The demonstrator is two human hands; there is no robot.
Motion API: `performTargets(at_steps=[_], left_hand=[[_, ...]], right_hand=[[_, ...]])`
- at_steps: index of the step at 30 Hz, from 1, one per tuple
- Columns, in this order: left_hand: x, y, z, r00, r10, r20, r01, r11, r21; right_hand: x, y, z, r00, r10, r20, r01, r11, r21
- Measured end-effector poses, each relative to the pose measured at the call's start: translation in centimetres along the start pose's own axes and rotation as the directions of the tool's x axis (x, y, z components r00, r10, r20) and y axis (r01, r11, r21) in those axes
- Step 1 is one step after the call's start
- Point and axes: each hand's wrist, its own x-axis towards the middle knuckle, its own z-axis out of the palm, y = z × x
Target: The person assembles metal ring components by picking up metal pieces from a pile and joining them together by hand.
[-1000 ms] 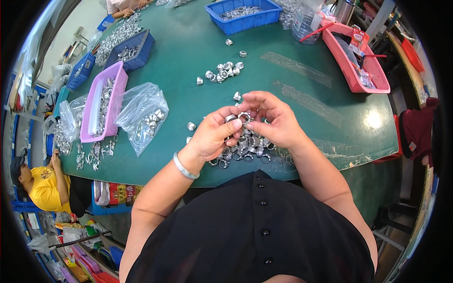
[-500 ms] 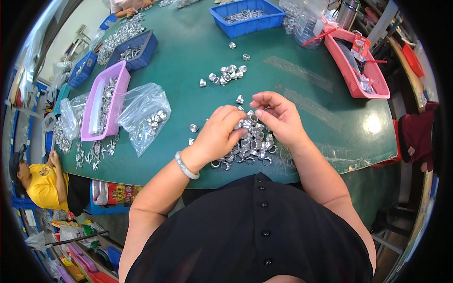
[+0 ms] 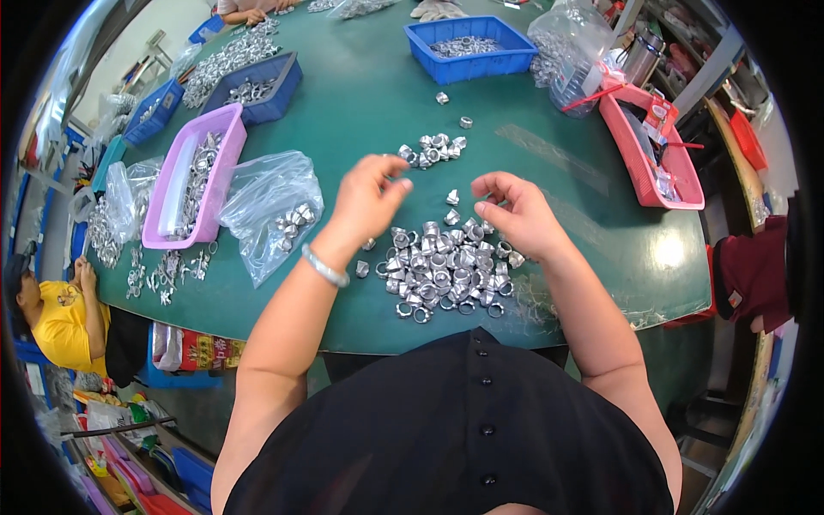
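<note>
Silver metal rings lie in a loose heap (image 3: 446, 270) in front of me on the green table. My left hand (image 3: 367, 199), with a pale bangle on its wrist, is beyond the heap's left side. Its thumb and fingers are apart, and the fingertips come close to a smaller cluster of rings (image 3: 442, 151). No ring shows in its grasp. Over the heap's far right edge is my right hand (image 3: 519, 215), its fingers curved and the thumb apart from them, with nothing visible between. A single ring (image 3: 452, 197) stands between the two hands.
Left of the heap lie a clear plastic bag (image 3: 275, 206) with rings and a pink-purple basket (image 3: 232, 172) of metal parts. Farther off are blue trays (image 3: 472, 67) and a pink basket (image 3: 652, 163). A person in yellow (image 3: 64, 322) sits at the left.
My left hand has moved off the heap, away from me and leftward, toward the far cluster. My right hand has shifted slightly right, uncovering more of the heap.
</note>
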Motion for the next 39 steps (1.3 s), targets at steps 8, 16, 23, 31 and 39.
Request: performTargets(at_steps=[8,16,23,31,39], left_hand=[[2.7,-4.2,1.1,0.980,-0.141,-0.139,0.182,0.920,0.347],[2.1,-5.0,0.0,0.991,-0.107,-0.085,0.115,0.990,0.086],[1.9,-5.0,-0.8,0.991,-0.103,0.086,0.133,0.683,-0.718],[1.5,-3.7,-1.1,0.996,-0.090,0.022,0.069,0.562,-0.824],[1.3,-3.1,-0.8,0.995,-0.067,0.073,0.097,0.511,-0.854]], right_hand=[[8.1,-0.5,1.8,0.922,-0.339,0.187,0.379,0.689,-0.618],[12.7,-0.8,5.2,0.890,-0.161,0.426,0.454,0.400,-0.796],[12.6,0.3,6.0,0.850,-0.297,0.436,0.525,0.401,-0.751],[10.9,-0.2,5.7,0.799,-0.532,0.281,0.588,0.594,-0.549],[7.5,-1.4,5.0,0.995,-0.054,0.083,0.019,0.928,0.372]])
